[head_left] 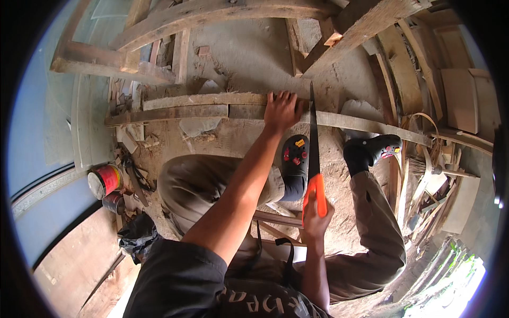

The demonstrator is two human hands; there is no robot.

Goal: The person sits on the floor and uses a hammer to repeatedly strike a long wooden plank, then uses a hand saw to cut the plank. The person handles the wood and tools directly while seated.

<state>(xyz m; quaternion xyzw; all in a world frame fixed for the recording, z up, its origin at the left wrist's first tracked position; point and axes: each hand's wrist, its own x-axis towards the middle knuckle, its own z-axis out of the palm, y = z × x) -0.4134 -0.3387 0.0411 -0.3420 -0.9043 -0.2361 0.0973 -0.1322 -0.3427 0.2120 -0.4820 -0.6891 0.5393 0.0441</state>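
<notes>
My right hand (319, 216) is closed around the orange handle (316, 193) of a handsaw. Its long dark blade (314, 140) points away from me and crosses the wooden planks just right of my left hand. Fingers curled over the far side, my left hand (282, 110) presses on and grips the upper wooden plank (207, 100). That plank's right end lies by the blade. Along its near side runs a longer strip of wood (371, 124), passing under the saw. My feet in dark clogs (295, 153) are on the near side of the wood.
A heavy wooden frame (228, 13) stands at the far side. Boards and scraps (450, 196) pile up on the right. Left of me are a red-labelled can (107, 180), a black plastic bag (139, 233) and a blue panel (42, 132). Dust and wood chips cover the floor.
</notes>
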